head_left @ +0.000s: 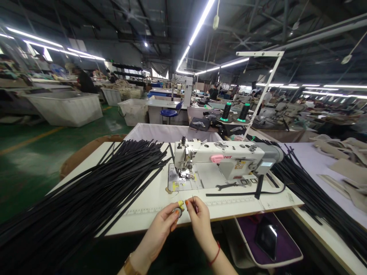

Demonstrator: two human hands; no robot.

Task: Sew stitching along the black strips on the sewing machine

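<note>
My left hand (160, 229) is closed on a small round grey and yellow piece (179, 209), like a little roll of tape; its exact kind is unclear. Beside it, my right hand (199, 219) is pinched, with a thin dark metal tool (195, 205) lying in its fingers. The right fingertips are close to the yellow part, and I cannot tell whether they touch it. Both hands are over the front edge of the white sewing table (137, 217). Just beyond them stands a white sewing machine (212, 154), with yellow patches (176, 186) on its needle plate area.
Long black strips (94, 179) cover the table's left side; more strips (315, 194) lie at the right. An open-end wrench (226, 186) rests before the machine. Two black thread cones (226, 112) stand behind it. Below is a purple-lined tray (286, 248) holding a phone (266, 236).
</note>
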